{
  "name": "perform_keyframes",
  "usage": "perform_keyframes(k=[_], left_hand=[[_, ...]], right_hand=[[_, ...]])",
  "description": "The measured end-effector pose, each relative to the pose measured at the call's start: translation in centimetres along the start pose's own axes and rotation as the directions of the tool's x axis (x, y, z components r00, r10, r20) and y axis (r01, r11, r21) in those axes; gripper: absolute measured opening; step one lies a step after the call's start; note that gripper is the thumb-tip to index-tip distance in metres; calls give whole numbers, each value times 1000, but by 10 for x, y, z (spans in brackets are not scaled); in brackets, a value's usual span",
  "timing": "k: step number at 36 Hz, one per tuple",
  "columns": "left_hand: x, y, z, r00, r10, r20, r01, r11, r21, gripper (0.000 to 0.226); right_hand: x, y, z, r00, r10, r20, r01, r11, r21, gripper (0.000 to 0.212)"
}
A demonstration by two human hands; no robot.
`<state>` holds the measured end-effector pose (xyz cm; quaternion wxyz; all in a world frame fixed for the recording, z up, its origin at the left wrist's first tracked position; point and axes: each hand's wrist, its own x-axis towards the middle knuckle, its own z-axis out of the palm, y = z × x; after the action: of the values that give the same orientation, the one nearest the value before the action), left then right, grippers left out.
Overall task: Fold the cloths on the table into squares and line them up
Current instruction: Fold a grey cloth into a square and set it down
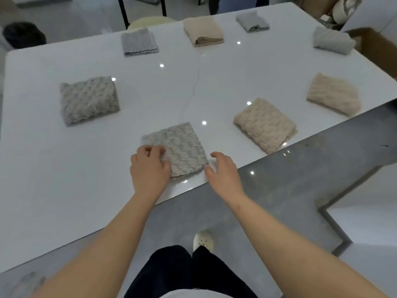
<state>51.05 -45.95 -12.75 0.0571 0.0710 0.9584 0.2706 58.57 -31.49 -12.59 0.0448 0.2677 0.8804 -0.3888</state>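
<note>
The near cloth (pixel 180 147), folded nearly square with no clear long axis, lies by the table's (pixel 64 168) near edge, its sides parallel to it. The left hand (pixel 150 168) hides its left corner, with blurred fingers curled onto it. The right hand (pixel 223 173), fingers loose and spread, sits just beside the right corner.

I stood in a plain indoor work room, perhaps a studio or an office. The large white glossy table (pixel 64 168) mirrored small round ceiling lamps as bright spots (pixel 204 123). The floor (pixel 279 190) was smooth and grey, and cardboard boxes (pixel 376 45) stood at the far right.
</note>
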Motion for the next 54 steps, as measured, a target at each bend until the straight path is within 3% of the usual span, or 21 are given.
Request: perform_keyframes(k=[6, 14, 19, 24, 31, 34, 36, 39, 44, 50, 54], left_hand=[[6, -5, 0, 977, -194, 86, 207, 959, -192, 42], [26, -21, -14, 943, -154, 294, 259, 894, -365, 47], [36, -25, -19, 938, -154, 310, 307, 782, -542, 45], [40, -27, -17, 900, -254, 355, 408, 779, -476, 66], [51, -19, -11, 867, -324, 379, 470, 783, -407, 47], [55, -10, -7, 914, -329, 238, 400, 826, -397, 58], [59, -7, -4, 951, -280, 133, 307, 914, -267, 67], [64, -3, 1, 971, -155, 183, 178, 977, -121, 71], [62, 7, 3, 916, -212, 340, 291, 935, -200, 63], [58, 4, 3, 892, -318, 322, 414, 860, -297, 28], [58, 2, 1, 883, -376, 280, 467, 754, -462, 24]], right_hand=[[21, -8, 2, 997, 18, 75, -24, 997, 78, 49], [43, -26, 10, 983, 127, 136, -162, 945, 285, 58], [52, -28, 18, 981, 155, 120, -180, 956, 233, 60], [58, -28, 15, 976, 144, 167, -176, 964, 199, 42], [67, -24, 9, 973, 101, 209, -133, 980, 146, 25], [70, -22, 5, 980, 30, 198, -59, 988, 142, 22], [71, -22, 0, 976, 8, 220, -45, 985, 165, 18], [72, -22, -9, 965, 15, 262, -80, 968, 239, 15], [75, -15, -16, 959, 52, 279, -154, 921, 358, 23], [77, -12, -19, 938, 15, 346, -151, 916, 372, 19], [78, -15, -22, 910, 7, 414, -151, 936, 317, 18]])
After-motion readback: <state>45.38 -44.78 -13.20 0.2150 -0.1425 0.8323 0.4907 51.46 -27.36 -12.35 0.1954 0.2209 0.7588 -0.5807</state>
